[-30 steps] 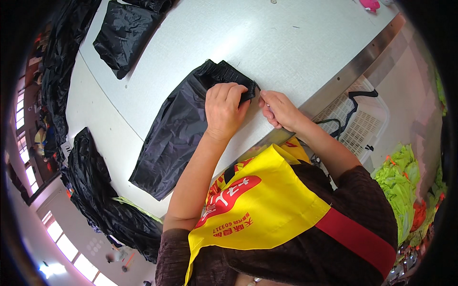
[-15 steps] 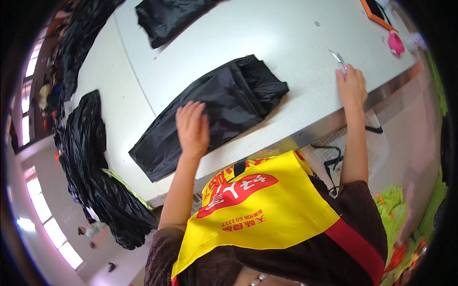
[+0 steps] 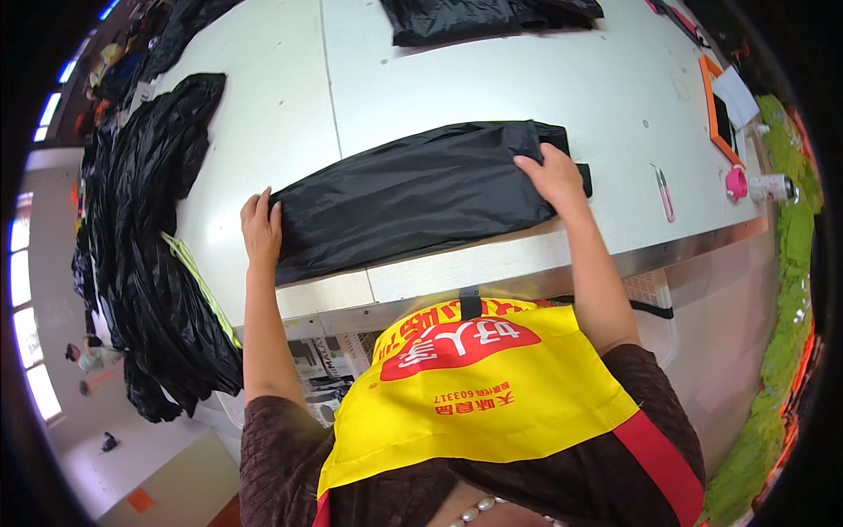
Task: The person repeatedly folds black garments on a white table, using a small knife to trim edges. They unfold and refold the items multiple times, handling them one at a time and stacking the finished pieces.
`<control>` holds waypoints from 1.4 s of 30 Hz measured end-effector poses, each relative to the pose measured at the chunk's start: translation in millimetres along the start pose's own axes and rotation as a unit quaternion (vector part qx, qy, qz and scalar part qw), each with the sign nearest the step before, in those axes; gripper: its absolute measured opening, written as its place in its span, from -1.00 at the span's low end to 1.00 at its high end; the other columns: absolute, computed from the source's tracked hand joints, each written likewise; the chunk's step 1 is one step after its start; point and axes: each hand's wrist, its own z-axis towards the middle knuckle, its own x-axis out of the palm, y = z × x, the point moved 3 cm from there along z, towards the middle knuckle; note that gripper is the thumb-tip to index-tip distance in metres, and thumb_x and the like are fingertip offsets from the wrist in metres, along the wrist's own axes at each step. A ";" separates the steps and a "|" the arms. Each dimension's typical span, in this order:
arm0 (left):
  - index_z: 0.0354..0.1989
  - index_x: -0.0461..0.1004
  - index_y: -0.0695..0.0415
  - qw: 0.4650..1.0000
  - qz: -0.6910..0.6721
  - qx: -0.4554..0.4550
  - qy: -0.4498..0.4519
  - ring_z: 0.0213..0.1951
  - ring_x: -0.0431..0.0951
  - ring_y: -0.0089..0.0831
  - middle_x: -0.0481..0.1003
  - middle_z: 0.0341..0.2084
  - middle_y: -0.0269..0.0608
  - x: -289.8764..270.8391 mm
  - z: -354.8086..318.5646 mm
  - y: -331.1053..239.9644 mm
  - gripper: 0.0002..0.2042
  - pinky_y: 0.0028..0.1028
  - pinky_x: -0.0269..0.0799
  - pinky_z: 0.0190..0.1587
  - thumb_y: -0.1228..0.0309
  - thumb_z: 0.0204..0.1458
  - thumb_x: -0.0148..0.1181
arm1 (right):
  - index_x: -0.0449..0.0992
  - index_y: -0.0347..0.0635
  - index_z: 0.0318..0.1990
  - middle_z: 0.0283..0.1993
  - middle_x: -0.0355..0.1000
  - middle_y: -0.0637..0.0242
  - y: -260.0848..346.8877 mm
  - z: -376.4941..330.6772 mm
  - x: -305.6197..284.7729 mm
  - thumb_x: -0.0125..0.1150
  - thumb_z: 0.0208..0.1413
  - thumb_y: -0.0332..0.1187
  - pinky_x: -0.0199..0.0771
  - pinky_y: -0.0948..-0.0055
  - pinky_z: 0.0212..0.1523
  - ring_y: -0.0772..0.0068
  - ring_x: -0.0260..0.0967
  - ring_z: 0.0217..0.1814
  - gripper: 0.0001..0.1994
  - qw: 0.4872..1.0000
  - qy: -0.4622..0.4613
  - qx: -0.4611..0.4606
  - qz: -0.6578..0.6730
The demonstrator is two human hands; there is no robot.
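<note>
A folded black garment (image 3: 413, 198) lies lengthwise on the white table (image 3: 290, 114) just in front of me. My left hand (image 3: 261, 227) lies flat with its fingers on the garment's left end. My right hand (image 3: 551, 174) presses down on the garment's right end, fingers spread over the fabric. Neither hand lifts the cloth off the table.
A heap of black garments (image 3: 149, 246) hangs over the table's left edge. Another black piece (image 3: 483, 18) lies at the far side. To the right lie a small pair of snips (image 3: 665, 191), a pink round object (image 3: 736, 183) and an orange-framed tablet (image 3: 722, 114). Green fabric (image 3: 786, 263) sits beyond the right edge.
My right hand came back from the table's right side, where it left the snips, onto the garment's right end. My left hand slid to the garment's left end.
</note>
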 end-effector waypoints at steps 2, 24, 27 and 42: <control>-0.10 0.44 0.18 0.999 -0.018 0.004 0.048 -0.08 0.37 -0.10 0.44 -0.25 -0.03 1.3 1.1 9.4 -0.70 -0.29 0.27 -0.04 0.27 0.06 0.05 | 0.40 -0.35 -0.36 -0.29 0.42 -0.08 -11.7 15.1 1.9 0.12 -0.03 -0.01 0.34 0.22 -0.21 -0.03 0.37 -0.21 -0.55 0.998 0.011 -0.037 0.049; 0.18 0.19 0.11 0.994 0.044 -0.065 0.072 0.25 0.05 -0.16 0.18 0.17 -0.05 64.5 -10.2 -13.3 -0.37 -0.14 -0.12 0.24 -0.10 0.05 -0.12 | 0.08 -0.03 0.27 0.34 -0.05 0.10 20.6 22.4 56.1 -0.16 0.08 0.20 -0.44 -0.14 0.28 0.09 -0.23 0.41 -0.31 0.932 -0.106 -0.154 -0.311; 0.15 0.18 0.26 0.971 -0.021 -0.238 0.000 0.15 0.19 -0.09 0.26 0.06 0.12 41.7 -31.7 15.5 -0.31 -0.20 0.09 0.14 -0.02 -0.04 0.10 | 0.07 -0.07 0.28 0.35 -0.07 0.09 6.0 39.9 41.9 -0.12 0.09 0.16 -0.45 -0.15 0.28 0.07 -0.25 0.41 -0.31 0.936 -0.091 -0.166 -0.295; -0.13 0.35 0.34 0.597 -0.748 -0.275 0.091 -0.29 0.55 -0.33 0.50 -0.32 -0.08 -122.1 21.0 -90.6 -0.71 -0.41 0.46 -0.11 0.54 -0.07 0.06 | 0.01 -0.22 0.28 0.26 0.12 0.17 112.3 -43.6 167.0 -0.10 0.19 -0.08 0.27 0.45 -0.01 0.32 0.22 0.13 -0.41 0.804 0.240 -0.088 0.537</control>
